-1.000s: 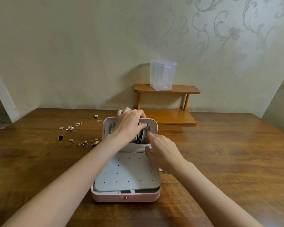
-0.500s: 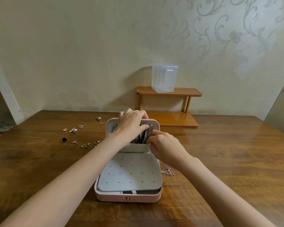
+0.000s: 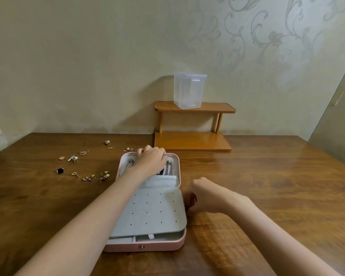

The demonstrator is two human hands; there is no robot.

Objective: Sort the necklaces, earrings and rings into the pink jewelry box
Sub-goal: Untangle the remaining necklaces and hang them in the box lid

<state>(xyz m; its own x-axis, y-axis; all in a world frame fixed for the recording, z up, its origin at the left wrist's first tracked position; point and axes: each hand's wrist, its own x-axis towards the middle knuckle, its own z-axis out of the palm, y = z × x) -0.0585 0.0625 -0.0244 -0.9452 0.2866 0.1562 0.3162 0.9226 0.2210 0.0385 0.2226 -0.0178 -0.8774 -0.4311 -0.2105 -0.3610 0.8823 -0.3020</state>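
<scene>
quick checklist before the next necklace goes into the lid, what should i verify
1. Pink jewelry box open, lid up: ok.
2. Left hand steadying the lid top: ok.
3. Necklaces already hanging inside the lid: ok; whether a hook is free: cannot tell.
4. Right hand on the table beside the box with curled fingers; whether it holds a necklace: cannot tell.
5. Grey earring panel lying flat, out of the way: ok.
6. Loose earrings on the table, unsorted: not ok.
</scene>
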